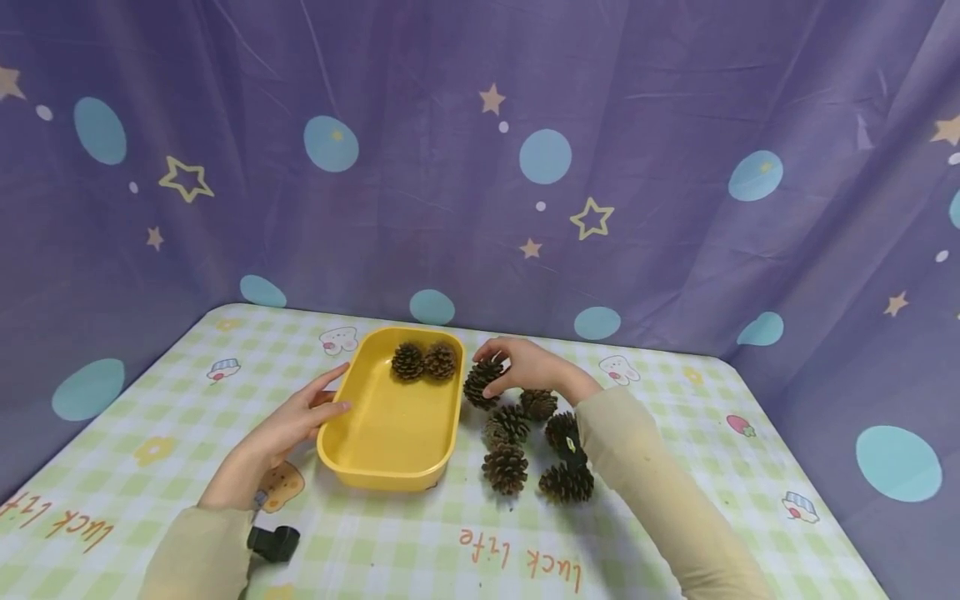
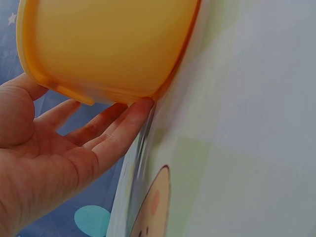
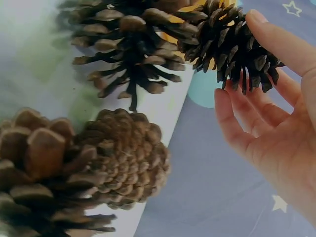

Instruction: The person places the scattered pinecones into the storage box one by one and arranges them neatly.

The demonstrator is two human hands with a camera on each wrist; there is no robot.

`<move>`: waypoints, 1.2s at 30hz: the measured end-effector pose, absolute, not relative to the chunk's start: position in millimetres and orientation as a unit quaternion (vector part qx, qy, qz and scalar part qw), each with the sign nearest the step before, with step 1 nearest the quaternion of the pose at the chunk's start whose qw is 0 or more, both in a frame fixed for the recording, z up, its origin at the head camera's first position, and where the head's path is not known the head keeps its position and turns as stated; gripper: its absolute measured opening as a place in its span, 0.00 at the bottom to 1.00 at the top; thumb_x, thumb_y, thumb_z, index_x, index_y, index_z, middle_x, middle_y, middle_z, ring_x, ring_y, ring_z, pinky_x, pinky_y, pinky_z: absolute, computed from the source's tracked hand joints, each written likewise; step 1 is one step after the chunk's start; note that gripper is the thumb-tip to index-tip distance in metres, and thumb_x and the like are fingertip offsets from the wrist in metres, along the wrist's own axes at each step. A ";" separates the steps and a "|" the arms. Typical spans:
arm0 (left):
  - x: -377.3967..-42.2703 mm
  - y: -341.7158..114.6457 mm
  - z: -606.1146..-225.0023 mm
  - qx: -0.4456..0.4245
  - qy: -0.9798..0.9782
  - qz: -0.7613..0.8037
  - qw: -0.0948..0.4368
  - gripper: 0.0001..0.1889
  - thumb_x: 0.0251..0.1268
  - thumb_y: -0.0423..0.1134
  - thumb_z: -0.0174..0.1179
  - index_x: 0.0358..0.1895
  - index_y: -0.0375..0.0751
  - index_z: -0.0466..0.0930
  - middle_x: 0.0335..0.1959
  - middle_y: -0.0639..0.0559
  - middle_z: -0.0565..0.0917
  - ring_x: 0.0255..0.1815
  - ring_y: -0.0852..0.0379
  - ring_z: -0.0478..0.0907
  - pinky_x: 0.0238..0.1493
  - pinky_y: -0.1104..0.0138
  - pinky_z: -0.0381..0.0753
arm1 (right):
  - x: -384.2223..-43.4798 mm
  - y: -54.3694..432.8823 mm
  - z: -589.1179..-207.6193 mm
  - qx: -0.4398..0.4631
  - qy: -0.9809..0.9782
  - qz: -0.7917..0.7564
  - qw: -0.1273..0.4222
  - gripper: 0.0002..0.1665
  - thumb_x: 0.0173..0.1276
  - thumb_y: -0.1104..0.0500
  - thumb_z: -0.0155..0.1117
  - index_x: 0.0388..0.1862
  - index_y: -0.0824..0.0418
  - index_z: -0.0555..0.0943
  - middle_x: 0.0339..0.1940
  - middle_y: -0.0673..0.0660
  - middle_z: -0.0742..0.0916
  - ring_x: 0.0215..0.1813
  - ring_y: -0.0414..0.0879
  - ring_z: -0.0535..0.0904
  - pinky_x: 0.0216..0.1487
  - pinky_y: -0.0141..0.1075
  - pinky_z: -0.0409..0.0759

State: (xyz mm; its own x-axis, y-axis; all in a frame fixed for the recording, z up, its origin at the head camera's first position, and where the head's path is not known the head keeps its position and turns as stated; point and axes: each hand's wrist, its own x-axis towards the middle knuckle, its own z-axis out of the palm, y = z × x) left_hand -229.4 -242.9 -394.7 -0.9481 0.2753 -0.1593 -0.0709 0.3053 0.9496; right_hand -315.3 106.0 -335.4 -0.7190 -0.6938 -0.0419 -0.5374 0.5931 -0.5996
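A yellow plastic tray (image 1: 390,425) stands on the table with two pine cones (image 1: 408,362) at its far end. My left hand (image 1: 296,417) holds the tray's left side; in the left wrist view its fingers (image 2: 116,136) lie against the outer wall and the thumb reaches the rim. Just right of the tray, my right hand (image 1: 528,367) grips a dark pine cone (image 1: 482,385) between thumb and fingers. The right wrist view shows this held cone (image 3: 232,49) with its scales spread. Whether it still touches the table I cannot tell.
Several loose pine cones (image 1: 506,468) lie right of the tray, some partly behind the right forearm. A green-and-white checked cloth (image 1: 405,542) covers the table. Behind it hangs a purple curtain (image 1: 450,167) with stars and dots.
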 end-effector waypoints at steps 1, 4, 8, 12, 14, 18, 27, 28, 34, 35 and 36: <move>-229.5 -242.8 -394.7 0.064 0.794 0.586 0.148 0.38 0.67 0.46 0.51 0.73 0.55 0.38 0.67 0.29 0.55 0.57 0.40 0.70 0.45 0.59 0.79 | -314.7 105.9 -333.8 -0.349 0.884 -0.279 0.135 0.32 0.51 0.53 0.72 0.56 0.56 0.75 0.52 0.51 0.78 0.54 0.47 0.72 0.57 0.45 0.70; -229.6 -242.7 -394.6 0.062 0.794 0.586 0.149 0.38 0.67 0.46 0.51 0.73 0.55 0.38 0.67 0.29 0.55 0.57 0.41 0.70 0.45 0.59 0.79 | -313.6 105.2 -328.1 -0.348 0.890 -0.264 0.131 0.32 0.51 0.51 0.72 0.56 0.54 0.75 0.53 0.49 0.78 0.54 0.46 0.72 0.56 0.43 0.71; -229.6 -242.9 -394.3 0.060 0.793 0.587 0.149 0.38 0.67 0.45 0.51 0.73 0.54 0.38 0.67 0.29 0.56 0.57 0.41 0.70 0.45 0.60 0.79 | -313.6 101.8 -319.7 -0.345 0.896 -0.253 0.121 0.32 0.51 0.50 0.72 0.57 0.52 0.76 0.54 0.48 0.78 0.53 0.45 0.72 0.53 0.41 0.73; -229.3 -243.3 -394.7 0.064 0.792 0.589 0.149 0.38 0.67 0.45 0.51 0.73 0.53 0.38 0.66 0.28 0.56 0.56 0.41 0.71 0.45 0.60 0.79 | -314.5 94.9 -314.3 -0.341 0.896 -0.257 0.121 0.34 0.51 0.48 0.72 0.58 0.52 0.75 0.55 0.47 0.77 0.54 0.45 0.72 0.50 0.38 0.75; -229.3 -243.5 -395.1 0.065 0.792 0.589 0.149 0.38 0.67 0.45 0.51 0.73 0.53 0.38 0.66 0.28 0.56 0.56 0.42 0.71 0.45 0.60 0.79 | -314.8 90.7 -312.7 -0.339 0.895 -0.264 0.123 0.34 0.51 0.48 0.71 0.59 0.52 0.74 0.56 0.47 0.77 0.55 0.44 0.72 0.49 0.36 0.76; -229.5 -243.9 -396.0 0.068 0.790 0.591 0.148 0.38 0.67 0.45 0.51 0.73 0.53 0.38 0.66 0.28 0.56 0.56 0.41 0.71 0.44 0.60 0.79 | -314.8 82.5 -309.7 -0.339 0.894 -0.267 0.124 0.33 0.52 0.48 0.70 0.59 0.49 0.74 0.57 0.47 0.77 0.57 0.44 0.71 0.51 0.35 0.75; -229.1 -243.9 -396.5 0.075 0.787 0.594 0.147 0.37 0.67 0.44 0.50 0.73 0.52 0.38 0.66 0.28 0.55 0.56 0.41 0.71 0.43 0.60 0.80 | -317.0 69.5 -302.3 -0.347 0.892 -0.268 0.104 0.30 0.53 0.50 0.70 0.57 0.48 0.75 0.57 0.48 0.78 0.57 0.43 0.72 0.51 0.34 0.75; -229.1 -243.9 -396.4 0.075 0.787 0.595 0.146 0.37 0.67 0.44 0.50 0.73 0.52 0.38 0.66 0.28 0.55 0.56 0.41 0.71 0.43 0.60 0.80 | -317.4 67.6 -302.5 -0.349 0.891 -0.271 0.102 0.30 0.53 0.50 0.70 0.57 0.48 0.75 0.57 0.48 0.78 0.57 0.43 0.72 0.51 0.34 0.75; -229.0 -244.3 -397.1 0.081 0.783 0.599 0.144 0.37 0.68 0.43 0.50 0.73 0.51 0.38 0.67 0.28 0.54 0.56 0.40 0.71 0.42 0.60 0.80 | -316.9 50.3 -311.7 -0.351 0.885 -0.284 0.114 0.32 0.54 0.50 0.70 0.59 0.50 0.74 0.57 0.49 0.77 0.55 0.44 0.73 0.52 0.35 0.75; -229.1 -244.2 -397.5 0.082 0.783 0.600 0.144 0.37 0.68 0.43 0.50 0.73 0.51 0.38 0.67 0.28 0.54 0.55 0.40 0.72 0.42 0.60 0.80 | -317.2 46.8 -314.1 -0.352 0.884 -0.286 0.116 0.32 0.54 0.50 0.70 0.59 0.50 0.74 0.57 0.49 0.77 0.55 0.44 0.73 0.52 0.35 0.75; -229.2 -244.1 -397.9 0.083 0.782 0.601 0.144 0.37 0.68 0.43 0.50 0.73 0.51 0.38 0.66 0.28 0.55 0.54 0.40 0.72 0.41 0.60 0.80 | -317.2 43.3 -316.3 -0.354 0.883 -0.285 0.117 0.32 0.54 0.49 0.69 0.59 0.51 0.73 0.57 0.49 0.77 0.55 0.44 0.73 0.53 0.36 0.74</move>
